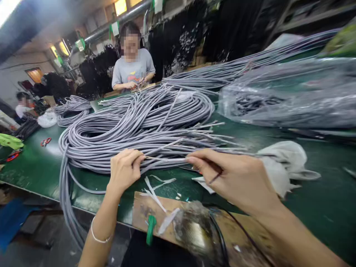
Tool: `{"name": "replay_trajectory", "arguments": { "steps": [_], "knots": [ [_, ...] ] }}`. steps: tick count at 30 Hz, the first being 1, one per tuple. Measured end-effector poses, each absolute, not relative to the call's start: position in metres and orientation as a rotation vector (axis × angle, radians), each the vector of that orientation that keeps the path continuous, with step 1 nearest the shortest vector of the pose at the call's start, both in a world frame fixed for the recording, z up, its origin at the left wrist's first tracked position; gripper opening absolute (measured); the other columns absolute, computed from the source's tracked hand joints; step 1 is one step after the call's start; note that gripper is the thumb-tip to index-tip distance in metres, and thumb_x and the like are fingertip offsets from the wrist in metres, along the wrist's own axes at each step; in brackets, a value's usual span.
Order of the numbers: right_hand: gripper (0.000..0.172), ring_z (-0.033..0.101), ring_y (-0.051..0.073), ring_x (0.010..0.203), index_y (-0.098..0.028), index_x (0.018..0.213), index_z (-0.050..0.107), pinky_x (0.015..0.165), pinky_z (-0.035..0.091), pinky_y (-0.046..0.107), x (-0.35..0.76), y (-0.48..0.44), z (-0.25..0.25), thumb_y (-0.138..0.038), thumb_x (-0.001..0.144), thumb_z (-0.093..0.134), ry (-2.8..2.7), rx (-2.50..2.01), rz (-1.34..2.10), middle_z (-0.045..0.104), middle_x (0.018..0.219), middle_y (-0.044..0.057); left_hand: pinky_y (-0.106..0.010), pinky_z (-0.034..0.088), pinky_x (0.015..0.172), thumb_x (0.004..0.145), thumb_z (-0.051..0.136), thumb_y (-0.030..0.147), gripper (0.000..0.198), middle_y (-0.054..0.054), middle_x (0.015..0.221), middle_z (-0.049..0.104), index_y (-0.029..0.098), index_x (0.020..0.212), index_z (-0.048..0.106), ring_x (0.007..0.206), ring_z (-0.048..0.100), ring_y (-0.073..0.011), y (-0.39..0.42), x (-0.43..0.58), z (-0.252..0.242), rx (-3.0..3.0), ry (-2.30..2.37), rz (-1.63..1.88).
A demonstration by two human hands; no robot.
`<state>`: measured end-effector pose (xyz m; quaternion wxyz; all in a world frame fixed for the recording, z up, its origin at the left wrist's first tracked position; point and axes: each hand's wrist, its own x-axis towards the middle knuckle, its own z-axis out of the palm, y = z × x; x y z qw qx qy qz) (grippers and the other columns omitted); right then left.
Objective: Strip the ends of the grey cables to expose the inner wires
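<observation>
Between pinching hands [125, 168] [236, 176] runs a slim, pale strand [176, 160].

the left hand [126, 168] and right hand [239, 178] are bare, and so are the left forearm [104, 218] and right forearm [297, 231]. a whitish, rounded bracelet [95, 237] loops the left forearm between wrist and elbow, its band thin. black clothing [161, 255] covers the lap, its cut too dark to tell.

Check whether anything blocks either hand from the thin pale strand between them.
Nothing visible does: the left hand and right hand both pinch the thin pale strand. Grey cables lie just beyond it and white scraps on the near side; neither comes between a hand and the strand.
</observation>
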<state>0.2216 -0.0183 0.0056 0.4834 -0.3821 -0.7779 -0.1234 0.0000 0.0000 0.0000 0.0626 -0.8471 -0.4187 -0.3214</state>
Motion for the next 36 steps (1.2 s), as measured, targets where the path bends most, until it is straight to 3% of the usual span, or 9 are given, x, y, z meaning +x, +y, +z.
{"name": "replay_trajectory", "arguments": {
  "steps": [7,10,13,19,22,24,27,30,36],
  "knots": [
    [0.019,0.046,0.009,0.031,-0.021,0.070,0.060,0.034,0.029,0.022,0.234,-0.022,0.008,-0.021,0.087,0.052,-1.708,-1.075,-0.258,0.055,0.043,-0.003,-0.023,0.039,0.057,0.090,0.040,0.019,0.028,0.001,0.056,0.054,0.017,0.065,0.052,0.053,0.051,-0.0116,0.011,-0.024,0.007,-1.806,-1.721,-1.508],
    [0.016,0.047,0.008,0.032,-0.022,0.072,0.061,0.035,0.031,0.022,0.230,-0.023,0.006,-0.019,0.086,0.054,-1.785,-0.917,-0.179,0.060,0.048,-0.003,-0.022,0.043,0.057,0.091,0.043,0.024,0.025,0.001,0.060,0.057,0.016,0.071,0.057,0.056,0.054,-0.0104,0.006,-0.007,0.011,-2.137,-1.510,-1.850],
    [0.014,0.050,0.008,0.034,-0.022,0.074,0.060,0.037,0.035,0.021,0.227,-0.023,0.004,-0.018,0.086,0.054,-1.797,-0.862,-0.205,0.064,0.053,-0.003,-0.022,0.048,0.060,0.086,0.055,0.019,0.010,-0.001,0.072,0.063,0.016,0.081,0.062,0.065,0.060,-0.0108,-0.013,0.016,0.026,-2.161,-1.167,-2.076],
    [0.014,0.061,0.012,0.045,-0.023,0.079,0.060,0.037,0.035,0.021,0.226,-0.023,0.010,-0.015,0.086,0.050,-1.844,-0.784,-0.249,0.070,0.062,0.001,-0.025,0.053,0.072,0.084,0.056,0.014,0.010,-0.006,0.085,0.071,0.015,0.087,0.065,0.077,0.065,-0.0139,-0.033,0.059,0.058,-2.872,-0.800,-1.735],
    [0.016,0.061,0.012,0.044,-0.024,0.081,0.061,0.038,0.037,0.021,0.227,-0.025,0.012,-0.012,0.084,0.051,-1.846,-0.742,-0.161,0.071,0.065,0.001,-0.027,0.053,0.071,0.089,0.049,0.029,0.027,-0.012,0.098,0.069,0.011,0.104,0.063,0.085,0.065,-0.0176,-0.011,0.069,0.046,-3.258,-1.052,-1.559],
    [0.013,0.060,0.012,0.043,-0.024,0.082,0.064,0.038,0.039,0.021,0.229,-0.026,0.012,-0.015,0.083,0.055,-1.845,-0.765,-0.046,0.072,0.068,0.000,-0.025,0.052,0.057,0.090,0.041,0.047,0.046,-0.009,0.081,0.068,0.011,0.108,0.063,0.066,0.064,-0.0152,0.004,0.069,0.032,-3.547,-1.226,-1.528],
    [0.007,0.056,0.011,0.039,-0.025,0.077,0.067,0.038,0.042,0.021,0.233,-0.027,0.012,-0.022,0.080,0.061,-1.751,-0.863,0.165,0.070,0.061,-0.002,-0.020,0.038,0.039,0.078,0.051,0.064,0.062,-0.002,0.059,0.057,0.008,0.095,0.069,0.042,0.048,-0.0079,0.010,0.063,0.017,-3.647,-1.516,-1.749],
    [0.012,0.056,0.012,0.039,-0.025,0.069,0.067,0.036,0.042,0.021,0.236,-0.027,0.015,-0.033,0.077,0.065,-1.625,-0.955,0.413,0.066,0.054,-0.002,-0.019,0.031,0.039,0.066,0.067,0.060,0.056,0.000,0.052,0.051,0.006,0.081,0.072,0.042,0.041,-0.0056,0.002,0.060,0.016,-3.497,-1.662,-1.875],
    [0.037,0.051,0.012,0.040,-0.022,0.056,0.066,0.034,0.036,0.022,0.235,-0.021,0.020,-0.058,0.066,0.068,-1.537,-0.941,0.811,0.061,0.048,0.002,-0.022,0.033,0.046,0.070,0.067,0.054,0.047,-0.004,0.059,0.057,0.007,0.073,0.073,0.051,0.045,-0.0085,-0.006,0.062,0.021,-3.441,-1.464,-1.889]
  ]
}}
